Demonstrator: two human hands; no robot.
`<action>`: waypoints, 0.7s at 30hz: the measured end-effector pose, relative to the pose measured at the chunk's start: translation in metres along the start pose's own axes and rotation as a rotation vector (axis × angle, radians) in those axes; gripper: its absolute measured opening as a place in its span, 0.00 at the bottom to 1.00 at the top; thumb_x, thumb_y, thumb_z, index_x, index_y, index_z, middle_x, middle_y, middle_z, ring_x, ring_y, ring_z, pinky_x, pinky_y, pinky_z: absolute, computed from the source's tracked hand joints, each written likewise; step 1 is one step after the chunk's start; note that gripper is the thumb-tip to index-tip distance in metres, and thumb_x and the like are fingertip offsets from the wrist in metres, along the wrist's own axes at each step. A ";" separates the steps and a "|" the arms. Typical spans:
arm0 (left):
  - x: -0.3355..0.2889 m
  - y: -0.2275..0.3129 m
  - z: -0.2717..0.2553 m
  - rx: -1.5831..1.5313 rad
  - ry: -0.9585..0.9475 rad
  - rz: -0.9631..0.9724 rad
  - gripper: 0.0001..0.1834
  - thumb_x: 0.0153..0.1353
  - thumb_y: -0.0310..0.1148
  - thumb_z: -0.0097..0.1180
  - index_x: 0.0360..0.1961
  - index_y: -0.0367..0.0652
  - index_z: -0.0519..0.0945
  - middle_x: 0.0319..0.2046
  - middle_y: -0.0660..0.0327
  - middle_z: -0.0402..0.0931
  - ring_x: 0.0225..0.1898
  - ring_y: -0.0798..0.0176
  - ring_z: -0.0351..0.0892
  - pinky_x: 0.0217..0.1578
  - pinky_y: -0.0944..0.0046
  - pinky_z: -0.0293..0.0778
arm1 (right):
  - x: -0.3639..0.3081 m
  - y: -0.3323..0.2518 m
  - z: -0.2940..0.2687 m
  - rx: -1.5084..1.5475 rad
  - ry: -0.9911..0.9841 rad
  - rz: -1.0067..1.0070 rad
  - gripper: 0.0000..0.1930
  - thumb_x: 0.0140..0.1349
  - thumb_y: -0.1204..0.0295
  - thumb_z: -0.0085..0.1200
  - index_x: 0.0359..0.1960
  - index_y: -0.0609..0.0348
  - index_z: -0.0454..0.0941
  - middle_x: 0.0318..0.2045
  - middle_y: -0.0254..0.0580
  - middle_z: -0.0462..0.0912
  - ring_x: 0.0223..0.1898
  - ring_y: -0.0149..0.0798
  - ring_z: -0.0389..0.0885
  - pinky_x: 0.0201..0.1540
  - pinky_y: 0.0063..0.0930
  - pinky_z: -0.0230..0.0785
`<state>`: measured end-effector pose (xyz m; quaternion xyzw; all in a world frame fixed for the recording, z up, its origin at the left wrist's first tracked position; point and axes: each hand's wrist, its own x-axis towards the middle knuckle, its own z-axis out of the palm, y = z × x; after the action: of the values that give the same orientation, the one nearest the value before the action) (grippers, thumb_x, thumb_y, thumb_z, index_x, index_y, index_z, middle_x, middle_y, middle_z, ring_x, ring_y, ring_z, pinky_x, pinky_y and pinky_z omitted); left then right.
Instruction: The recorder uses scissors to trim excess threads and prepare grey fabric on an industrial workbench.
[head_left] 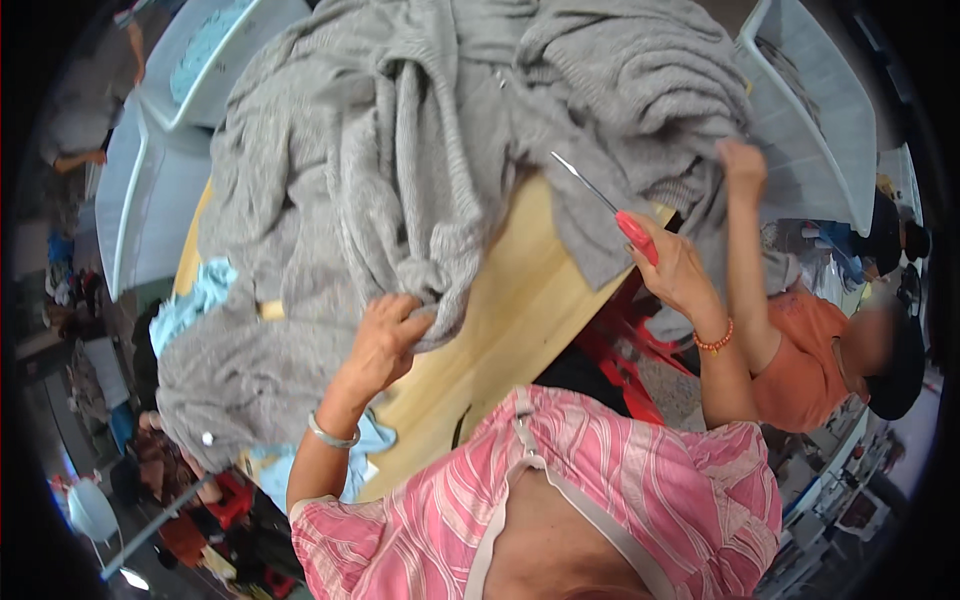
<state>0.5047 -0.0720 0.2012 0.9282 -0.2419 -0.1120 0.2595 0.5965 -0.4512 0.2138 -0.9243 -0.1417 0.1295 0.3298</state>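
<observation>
Gripping a fold of grey knit (452, 290) just left of the frame's centre, the left hand (385, 340) had its fingers closed upon the cloth. The right hand (680, 270), right of centre, was clamped around the red handle of a tool (628, 226); its thin metal shaft pointed to the upper left, and its tip was well apart from the held fold.

As I judge, the work was somewhere in the middle: the fold was taken and the tool was ready in hand, but the two were not yet brought together. The knit lay heaped from the top of the frame down to the lower left, on the table (520, 290), and I could not tell which part of it was finished and which was left.

By count, I saw one tool, one table, and two bins at the upper left (215, 65) (130, 200), with one more bin (835, 130) at the upper right. One co-worker (800, 350) in orange was at the right, with one blurred hand (742, 170) near the knit. The grey pieces overlapped too much for counting.
</observation>
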 end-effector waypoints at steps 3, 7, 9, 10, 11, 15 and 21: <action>-0.061 -0.004 0.058 0.169 -0.099 -0.098 0.21 0.41 0.21 0.55 0.42 0.44 0.77 0.45 0.50 0.69 0.50 0.47 0.67 0.51 0.49 0.62 | -0.013 -0.015 0.027 -0.036 -0.123 -0.013 0.21 0.56 0.75 0.49 0.54 0.54 0.68 0.37 0.59 0.77 0.38 0.59 0.76 0.40 0.43 0.69; -0.077 -0.013 0.110 -0.034 0.112 -0.269 0.24 0.47 0.28 0.61 0.49 0.45 0.73 0.55 0.46 0.63 0.58 0.40 0.61 0.56 0.47 0.60 | -0.035 -0.031 0.064 -0.094 -0.188 -0.085 0.19 0.58 0.72 0.50 0.53 0.53 0.69 0.32 0.59 0.78 0.35 0.59 0.77 0.37 0.44 0.69; -0.065 -0.024 0.125 0.047 0.292 -0.242 0.25 0.49 0.30 0.61 0.51 0.46 0.72 0.56 0.44 0.62 0.57 0.40 0.62 0.56 0.47 0.60 | -0.044 -0.039 0.081 -0.082 -0.274 -0.094 0.18 0.59 0.70 0.51 0.53 0.53 0.69 0.33 0.59 0.78 0.35 0.59 0.77 0.36 0.44 0.69; -0.055 -0.029 0.129 0.132 0.463 -0.205 0.26 0.50 0.31 0.60 0.53 0.46 0.71 0.57 0.43 0.60 0.57 0.40 0.62 0.56 0.47 0.60 | -0.049 -0.039 0.090 -0.099 -0.269 -0.134 0.18 0.59 0.71 0.51 0.53 0.54 0.70 0.33 0.58 0.78 0.35 0.59 0.77 0.35 0.44 0.70; -0.043 -0.036 0.126 0.146 0.534 -0.229 0.28 0.50 0.31 0.61 0.54 0.46 0.70 0.58 0.41 0.59 0.57 0.39 0.62 0.55 0.47 0.61 | -0.050 -0.042 0.096 -0.109 -0.268 -0.137 0.18 0.59 0.71 0.51 0.53 0.54 0.70 0.33 0.58 0.78 0.35 0.59 0.77 0.35 0.44 0.70; 0.001 -0.063 0.090 0.196 0.758 -0.380 0.31 0.50 0.32 0.62 0.57 0.46 0.67 0.59 0.39 0.56 0.54 0.36 0.65 0.50 0.46 0.66 | -0.033 -0.071 0.122 0.066 -0.171 -0.193 0.20 0.58 0.72 0.53 0.53 0.55 0.70 0.43 0.52 0.77 0.45 0.55 0.75 0.46 0.39 0.69; 0.003 -0.134 0.067 -0.065 0.541 -0.699 0.24 0.49 0.27 0.60 0.50 0.44 0.72 0.44 0.43 0.72 0.46 0.42 0.73 0.46 0.48 0.69 | 0.026 -0.054 0.223 0.120 0.009 -0.126 0.22 0.56 0.72 0.53 0.54 0.53 0.68 0.45 0.53 0.76 0.46 0.55 0.75 0.46 0.41 0.69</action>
<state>0.5376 -0.0016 0.0728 0.9415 0.1667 0.0463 0.2891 0.5369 -0.2739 0.0780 -0.8926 -0.1903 0.1126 0.3928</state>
